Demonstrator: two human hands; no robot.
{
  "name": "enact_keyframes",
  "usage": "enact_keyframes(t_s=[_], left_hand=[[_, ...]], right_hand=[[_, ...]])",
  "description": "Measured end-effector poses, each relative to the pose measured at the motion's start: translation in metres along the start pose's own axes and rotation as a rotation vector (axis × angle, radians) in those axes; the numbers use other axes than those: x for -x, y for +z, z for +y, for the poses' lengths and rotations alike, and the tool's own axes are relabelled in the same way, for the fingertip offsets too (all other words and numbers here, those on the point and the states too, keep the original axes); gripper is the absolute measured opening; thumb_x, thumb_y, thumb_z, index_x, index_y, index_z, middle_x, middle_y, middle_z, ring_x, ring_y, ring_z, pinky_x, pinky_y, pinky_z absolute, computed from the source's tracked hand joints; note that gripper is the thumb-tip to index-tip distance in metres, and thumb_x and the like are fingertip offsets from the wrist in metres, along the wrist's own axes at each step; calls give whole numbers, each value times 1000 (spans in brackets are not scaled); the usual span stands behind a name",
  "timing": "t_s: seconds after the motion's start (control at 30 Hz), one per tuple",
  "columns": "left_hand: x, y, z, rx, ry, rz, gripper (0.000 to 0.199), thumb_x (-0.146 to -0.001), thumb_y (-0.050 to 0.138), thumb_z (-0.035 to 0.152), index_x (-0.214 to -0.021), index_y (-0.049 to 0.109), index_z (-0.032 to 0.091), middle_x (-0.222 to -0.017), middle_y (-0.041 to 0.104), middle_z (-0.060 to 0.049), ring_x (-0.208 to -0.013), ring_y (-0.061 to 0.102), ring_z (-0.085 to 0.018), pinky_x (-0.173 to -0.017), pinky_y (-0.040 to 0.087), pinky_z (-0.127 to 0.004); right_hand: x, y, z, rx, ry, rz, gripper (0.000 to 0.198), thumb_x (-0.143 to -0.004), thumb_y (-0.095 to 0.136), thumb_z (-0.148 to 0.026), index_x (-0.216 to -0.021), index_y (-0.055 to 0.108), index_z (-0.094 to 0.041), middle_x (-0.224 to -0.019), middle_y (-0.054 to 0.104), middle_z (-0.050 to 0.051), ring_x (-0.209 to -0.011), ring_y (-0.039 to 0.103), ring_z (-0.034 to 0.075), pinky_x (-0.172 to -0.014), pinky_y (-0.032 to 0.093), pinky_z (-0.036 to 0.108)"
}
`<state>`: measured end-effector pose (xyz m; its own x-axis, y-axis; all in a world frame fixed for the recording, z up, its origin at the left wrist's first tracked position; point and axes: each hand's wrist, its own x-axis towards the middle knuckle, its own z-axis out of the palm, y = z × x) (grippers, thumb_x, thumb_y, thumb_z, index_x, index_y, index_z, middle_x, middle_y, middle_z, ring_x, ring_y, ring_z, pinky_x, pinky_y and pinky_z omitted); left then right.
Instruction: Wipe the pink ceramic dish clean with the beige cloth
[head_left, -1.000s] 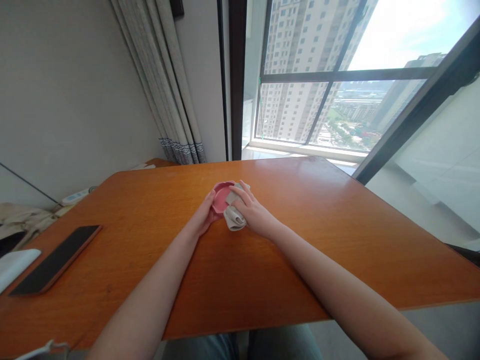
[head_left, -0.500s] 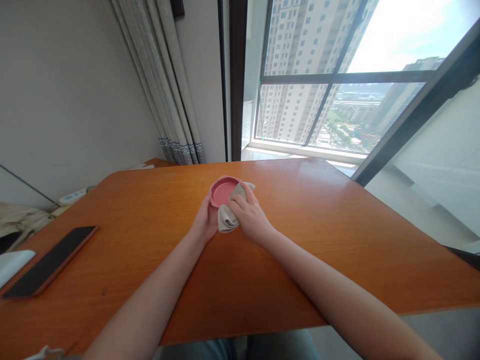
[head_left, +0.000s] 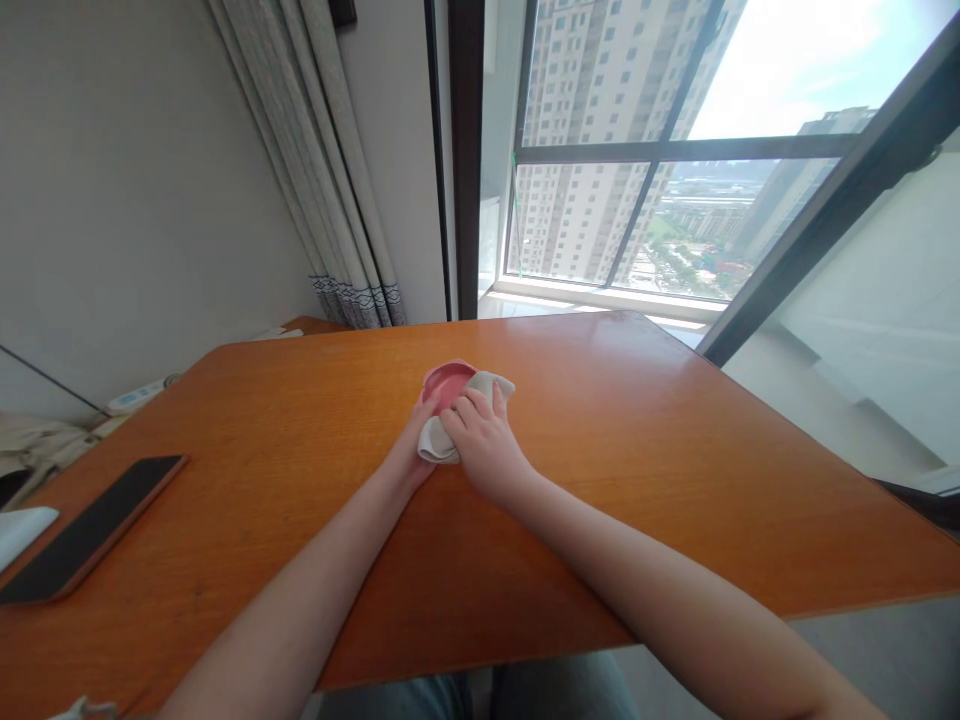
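Observation:
A round, shallow pink dish (head_left: 448, 381) is held above the middle of the wooden table (head_left: 315, 400). My left hand (head_left: 412, 438) grips its left and near side, the thumb at the rim. A light grey cloth (head_left: 438, 442) is bunched under my right hand (head_left: 480, 430), whose fingers press it against the inside and right side of the dish. One fold of the cloth sticks out beyond the fingers at the upper right, another hangs at the lower left. Cloth and fingers hide the near right part of the dish.
At the left of the table lies a long dark flat panel with a brown edge (head_left: 90, 530). Beside it, a white object (head_left: 26, 530) is cut off by the frame. A grey curtain (head_left: 330, 200) and a window frame (head_left: 465, 200) stand beyond the far edge.
My right hand has slid left and slightly down over the dish with the cloth, covering more of it. The dish has tilted a little in my left hand. The view has shifted slightly.

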<state>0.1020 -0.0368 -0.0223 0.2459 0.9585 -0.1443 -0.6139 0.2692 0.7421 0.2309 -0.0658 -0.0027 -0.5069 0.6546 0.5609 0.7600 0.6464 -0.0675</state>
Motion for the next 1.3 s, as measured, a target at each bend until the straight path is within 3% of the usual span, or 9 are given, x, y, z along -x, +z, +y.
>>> enact_keyframes(t_s=[0.1,0.2,0.27,0.43,0.63,0.83,1.0,1.13,1.3], left_hand=[[4,5,11,35,-63,32,42,-83,56,45,-108,62,12,-96,69,-10,-85,65,-19,-77,54,-30],[5,5,15,39,-3,103,29,-82,56,31,-105,63,14,-96,70,-8,-82,65,-17,-73,54,-27],[4,4,13,67,15,133,25,-81,54,25,-102,64,15,-94,70,-7,-80,65,-16,-70,54,-27],[4,5,8,90,-47,233,23,-78,54,25,-99,61,18,-86,70,-4,-70,65,-18,-65,56,-33],[5,12,8,99,1,255,30,-79,53,23,-108,60,16,-94,69,-7,-77,66,-20,-70,57,-37],[1,11,7,202,181,329,30,-82,53,17,-111,57,14,-93,70,-8,-78,67,-16,-71,55,-27],[9,20,-2,73,219,127,46,-73,68,15,-116,55,19,-97,70,-4,-83,66,-15,-79,52,-28],[19,28,2,24,95,-33,49,-81,58,46,-123,54,22,-120,63,-10,-100,63,-23,-82,53,-37],[16,23,6,-150,46,108,49,-79,61,46,-122,54,22,-127,58,-10,-102,61,-25,-69,56,-36]], right_hand=[[-3,-14,9,-31,-173,-85,23,-89,39,-12,-97,60,-19,-95,58,9,-102,48,24,-111,16,60],[-6,-24,18,-147,-242,-73,24,-88,42,-11,-101,60,-20,-101,60,8,-108,48,24,-113,20,54],[-6,-27,24,-294,-164,44,28,-87,45,-15,-111,58,-21,-114,59,9,-117,47,23,-113,23,49],[-8,-15,42,-606,240,396,48,-85,48,-27,-133,46,-24,-132,52,9,-128,42,26,-113,26,48],[-10,22,39,-992,421,267,44,-88,46,-42,-124,56,-19,-122,62,9,-122,51,26,-108,35,42],[-7,46,3,-1093,485,280,51,-85,51,-44,-131,50,-21,-134,52,8,-134,37,24,-116,19,42],[-12,38,10,-1117,551,372,47,-85,51,-42,-128,54,-22,-128,57,8,-129,44,24,-115,22,43],[-15,22,41,-1184,572,454,43,-84,53,-41,-121,59,-20,-121,63,6,-121,52,25,-110,33,42],[-15,16,57,-1311,586,263,41,-80,58,-44,-112,65,-21,-117,66,3,-118,55,26,-104,41,40]])
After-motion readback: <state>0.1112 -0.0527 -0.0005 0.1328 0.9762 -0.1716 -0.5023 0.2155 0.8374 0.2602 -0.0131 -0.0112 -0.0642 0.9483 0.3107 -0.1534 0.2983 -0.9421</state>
